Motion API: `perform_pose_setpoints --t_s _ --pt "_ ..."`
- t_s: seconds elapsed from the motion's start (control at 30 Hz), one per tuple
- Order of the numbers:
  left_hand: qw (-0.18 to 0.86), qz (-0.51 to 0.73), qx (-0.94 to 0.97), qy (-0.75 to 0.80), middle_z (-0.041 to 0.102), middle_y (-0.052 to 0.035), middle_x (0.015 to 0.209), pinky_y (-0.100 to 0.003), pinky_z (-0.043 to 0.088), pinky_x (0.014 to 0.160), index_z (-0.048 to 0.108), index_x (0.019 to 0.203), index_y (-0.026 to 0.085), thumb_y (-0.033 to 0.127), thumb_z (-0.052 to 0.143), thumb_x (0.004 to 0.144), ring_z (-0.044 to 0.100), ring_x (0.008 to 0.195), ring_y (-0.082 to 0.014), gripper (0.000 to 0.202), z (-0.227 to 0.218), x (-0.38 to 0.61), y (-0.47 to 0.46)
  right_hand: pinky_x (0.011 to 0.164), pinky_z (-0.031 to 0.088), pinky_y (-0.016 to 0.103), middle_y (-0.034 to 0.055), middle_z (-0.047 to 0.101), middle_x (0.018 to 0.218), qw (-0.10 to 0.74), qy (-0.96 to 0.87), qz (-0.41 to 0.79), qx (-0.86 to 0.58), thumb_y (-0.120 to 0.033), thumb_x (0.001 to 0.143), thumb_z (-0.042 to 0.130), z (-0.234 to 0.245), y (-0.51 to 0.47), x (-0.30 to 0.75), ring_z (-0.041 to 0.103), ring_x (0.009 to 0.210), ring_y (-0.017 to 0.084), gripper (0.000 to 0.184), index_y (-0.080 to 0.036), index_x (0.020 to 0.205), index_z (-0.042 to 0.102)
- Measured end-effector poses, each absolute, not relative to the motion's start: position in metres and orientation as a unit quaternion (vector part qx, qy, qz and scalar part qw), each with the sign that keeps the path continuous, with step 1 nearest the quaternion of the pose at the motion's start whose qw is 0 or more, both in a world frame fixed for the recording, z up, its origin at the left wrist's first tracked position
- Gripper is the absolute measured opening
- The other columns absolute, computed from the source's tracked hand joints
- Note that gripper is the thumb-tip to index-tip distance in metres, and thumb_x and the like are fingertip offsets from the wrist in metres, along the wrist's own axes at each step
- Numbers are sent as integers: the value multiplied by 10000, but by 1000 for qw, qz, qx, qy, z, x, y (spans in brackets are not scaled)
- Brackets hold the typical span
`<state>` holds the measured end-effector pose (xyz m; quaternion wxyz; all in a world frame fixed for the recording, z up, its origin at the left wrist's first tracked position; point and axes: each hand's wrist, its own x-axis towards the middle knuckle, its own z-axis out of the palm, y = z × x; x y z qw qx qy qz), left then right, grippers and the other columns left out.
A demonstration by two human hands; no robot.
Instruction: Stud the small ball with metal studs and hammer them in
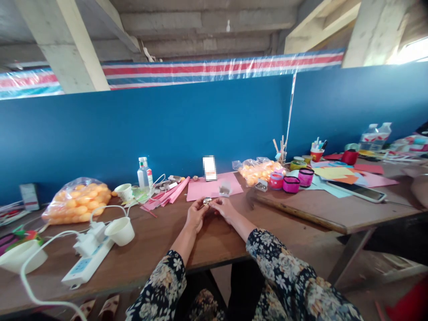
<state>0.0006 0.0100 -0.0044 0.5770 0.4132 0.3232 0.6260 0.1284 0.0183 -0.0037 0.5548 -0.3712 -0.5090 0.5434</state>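
My left hand (195, 215) and my right hand (224, 207) meet over the brown wooden table (160, 240), fingers pinched together on a small shiny silvery object (207, 201) held between them. What the object is I cannot make out. Just beyond the hands lies a pink paper sheet (207, 189) with a small silvery item (225, 189) on it. Both forearms wear dark floral sleeves.
A bag of orange balls (78, 200), paper cups (120, 231), a white power strip (87, 263) and a clear bottle (144, 173) stand left. Pink strips (169, 194) lie nearby. Right: another bag of orange balls (259, 170), pink tape rolls (291, 183), coloured papers, a phone (359, 191). Blue wall behind.
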Motion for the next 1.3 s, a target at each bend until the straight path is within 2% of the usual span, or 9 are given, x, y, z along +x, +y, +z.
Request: perform_pose_setpoints --t_s 0.33,0.73,1.0,1.17,1.3 --pt "583 628 401 325 661 -64 900 -323 445 796 573 989 142 183 740 523 615 769 -151 497 -7 0 12 531 440 238 -14 546 569 547 -489 573 -364 -390 527 706 -1 15 129 503 516 87 314 -128 637 572" --pt "581 623 415 319 661 -74 896 -351 445 805 568 1010 134 197 740 530 616 787 -168 513 -9 0 12 539 447 248 6 573 590 549 -487 567 -374 -397 503 717 2 13 128 519 524 98 328 -120 625 591" --pt "583 620 415 322 661 -79 907 -341 458 794 571 1004 128 196 742 530 620 779 -167 508 -7 0 11 526 443 242 -16 532 546 550 -482 577 -364 -381 533 701 2 14 128 490 500 84 300 -131 594 547" --pt "596 617 402 321 654 -91 937 -314 467 797 571 1008 124 203 718 580 624 786 -159 460 -5 2 10 534 445 232 -14 556 615 570 -455 585 -355 -365 580 666 1 15 127 523 553 94 273 -148 678 533" --pt "606 616 394 313 648 -90 962 -295 468 812 579 996 128 178 709 593 623 805 -154 426 -3 3 9 576 461 234 25 611 831 573 -462 583 -343 -323 591 662 -3 17 127 569 685 123 334 -177 873 560"
